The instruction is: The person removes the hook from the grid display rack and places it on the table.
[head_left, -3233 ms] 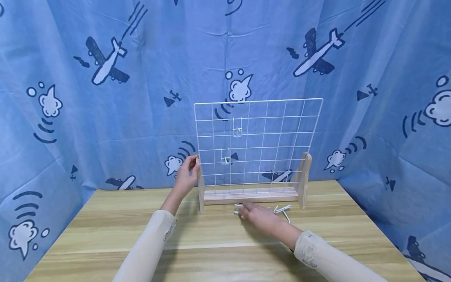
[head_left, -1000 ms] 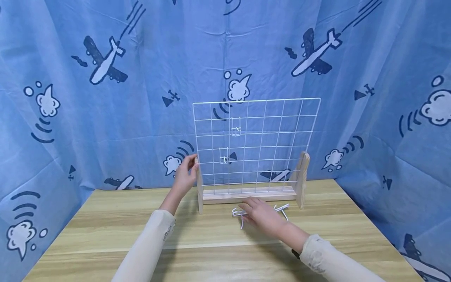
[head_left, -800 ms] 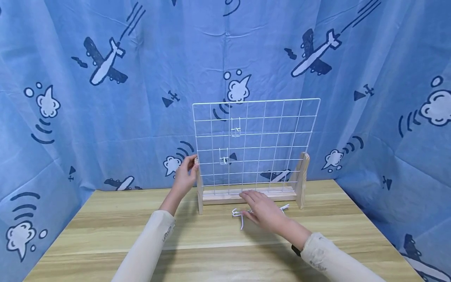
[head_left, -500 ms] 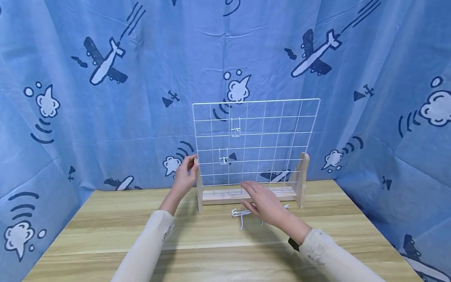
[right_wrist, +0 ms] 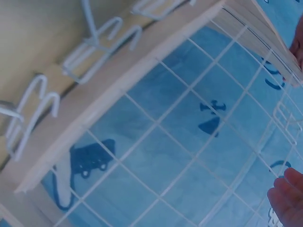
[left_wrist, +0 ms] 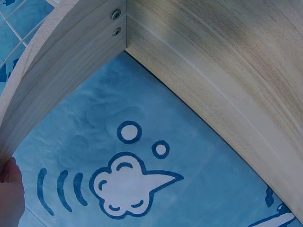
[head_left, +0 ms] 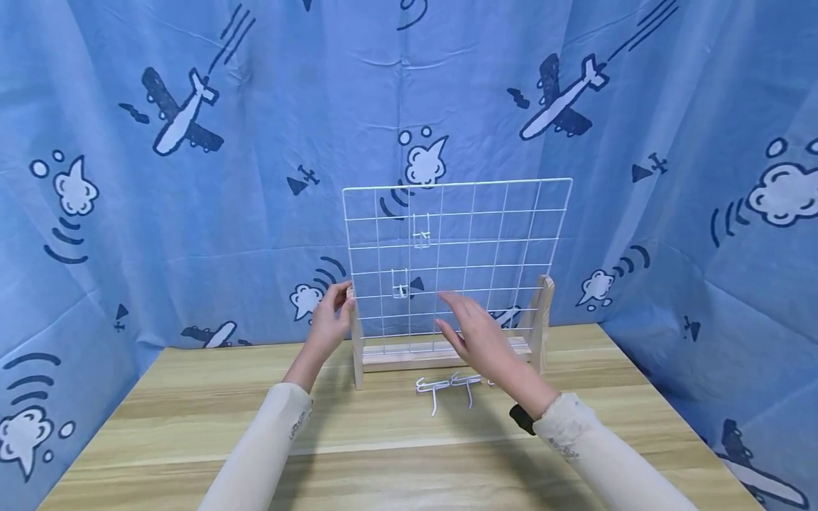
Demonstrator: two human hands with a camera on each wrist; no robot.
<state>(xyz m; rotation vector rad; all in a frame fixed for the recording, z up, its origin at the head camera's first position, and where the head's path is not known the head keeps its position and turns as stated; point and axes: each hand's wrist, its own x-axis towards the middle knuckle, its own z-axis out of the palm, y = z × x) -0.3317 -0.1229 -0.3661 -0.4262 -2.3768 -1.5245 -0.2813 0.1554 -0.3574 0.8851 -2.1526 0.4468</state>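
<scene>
While left hand [head_left: 329,323] pinches post [head_left: 357,355], right hand [head_left: 476,330]: grip empty, thumb apart from fingers, near grid [head_left: 437,270]
Hung hooks [head_left: 421,235]: two, on grid
Loose hooks [head_left: 434,387]: on table [head_left: 409,468], in front
Reach: guessing toward hung ones; next calls for light pinch imo

The grid [head_left: 469,243] rises from its stand [head_left: 409,359] on the table [head_left: 383,440], curtain [head_left: 275,135] behind; two mounted hooks [head_left: 421,235] occupy its left half, three loose hooks [head_left: 433,387] lie before it.
</scene>
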